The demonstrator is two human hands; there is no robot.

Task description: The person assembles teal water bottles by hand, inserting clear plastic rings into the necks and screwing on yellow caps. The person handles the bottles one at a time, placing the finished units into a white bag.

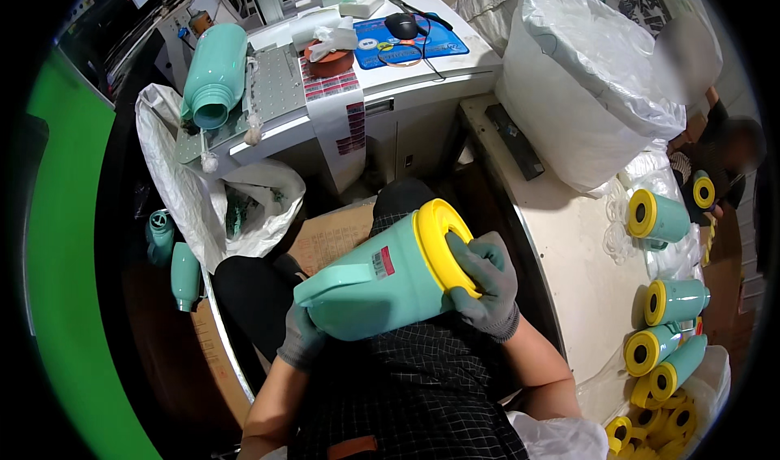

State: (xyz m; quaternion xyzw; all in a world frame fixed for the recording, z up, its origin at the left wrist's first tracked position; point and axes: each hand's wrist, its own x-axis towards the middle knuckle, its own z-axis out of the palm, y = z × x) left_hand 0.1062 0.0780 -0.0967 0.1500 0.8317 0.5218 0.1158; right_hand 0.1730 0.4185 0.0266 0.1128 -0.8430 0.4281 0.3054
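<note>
Across my lap lies a teal plastic thermos jug shell [366, 298], tilted, with a moulded handle and a small red-and-white barcode sticker [383, 263]. A yellow ring [431, 245] sits on its wide upper right end. My left hand [304, 334], in a grey glove, holds the shell's lower left end below the handle; some of its fingers are hidden behind the shell. My right hand [491, 285], gloved too, grips the yellow ring, thumb on the near side and fingers bent over its open face. Whether the ring is fully seated cannot be made out.
Another teal shell [218, 74] lies on the machine's perforated plate, beside a sticker strip [333, 103]. A white sack [223, 216] stands below. On the right bench [577, 281] are several yellow-ringed shells [676, 302], a big white bag [585, 86] and loose yellow rings [670, 423]. Another person sits far right.
</note>
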